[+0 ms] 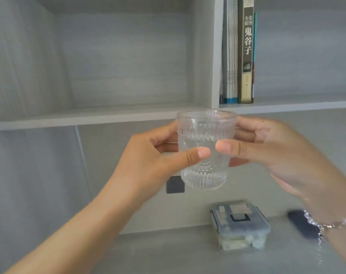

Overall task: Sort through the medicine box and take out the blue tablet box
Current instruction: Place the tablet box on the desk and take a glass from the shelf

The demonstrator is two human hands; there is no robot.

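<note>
Holding clear ribbed glass (203, 149) up in mid-air w/ both hands, approx level w/ lower shelf edge (89, 120). Left hand (148, 163) wrapped on glass from left side, thumb across front, fingers behind. Right hand (276, 151) clamped on from right, thumb tip near-touching left thumb at front centre of glass. Glass upright, looks to hold some clear liquid in upper part; can't confirm level. Beaded bracelet (334, 224) on right wrist.

Below, on grey counter (168, 252): medicine box (241, 224), clear plastic w/ grey-blue clip lid, shut, sitting near back wall, untouched by either hand. Pale packets visible thru lid and side wall; blurred, can't ID any blue tablet box inside. Dark flat object (300, 224) just right of box, partly behind right wrist, too blurred to ID.

Dark wall socket plate (175, 184) on back wall, behind and just left of glass base.

Upper shelf, right compartment: books (239, 50) standing upright against divider, one dark spine w/ Chinese characters. Left compartment (118, 62): grey panel only.
</note>
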